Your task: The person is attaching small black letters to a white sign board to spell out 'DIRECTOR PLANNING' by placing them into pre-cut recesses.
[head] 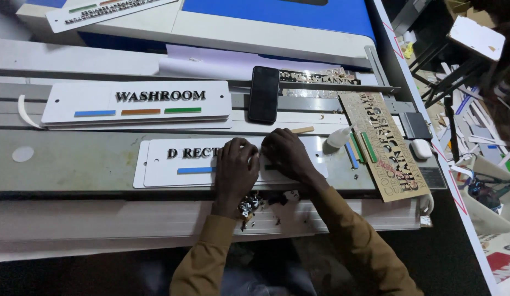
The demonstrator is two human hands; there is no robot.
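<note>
Both hands press down on a white sign plate lying flat on the grey bench. The left hand is curled, fingers bent onto the plate's middle, gripping nothing that shows. The right hand lies just beside it, fingertips down on the plate (whether it pinches a small letter, I cannot tell). The plate's left end, with black letters and a blue strip, stays uncovered; its near edge runs close to the bench's front edge.

Behind it, well apart, lies a second finished sign, and a black phone stands beside that sign's right end. Right of the hands the room is tight: a glue bottle, loose colour strips and a tan cut-out sheet crowd the plate's right end. Bare bench lies to the left
</note>
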